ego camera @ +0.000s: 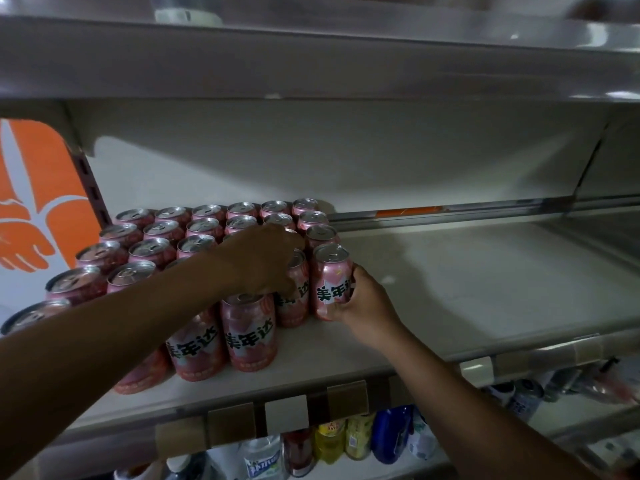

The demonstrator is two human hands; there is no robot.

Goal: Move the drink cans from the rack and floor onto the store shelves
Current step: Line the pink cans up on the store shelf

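Note:
Several pink drink cans (207, 223) stand in rows on the left half of a white store shelf (467, 289). My right hand (363, 299) grips the rightmost front can (330, 278) from its right side; the can stands upright on the shelf. My left hand (263, 258) reaches over the rows and its fingers curl round the top of the neighbouring can (298, 296), just left of the one in my right hand. Two more cans (249, 330) stand nearer the shelf's front edge, below my left forearm.
The right half of the shelf is bare. Another shelf (311, 64) hangs close overhead. Below, a lower shelf holds assorted bottles (329, 441) and cans. An orange and white sign (34, 202) is at the left. Price-tag holders (287, 414) line the front edge.

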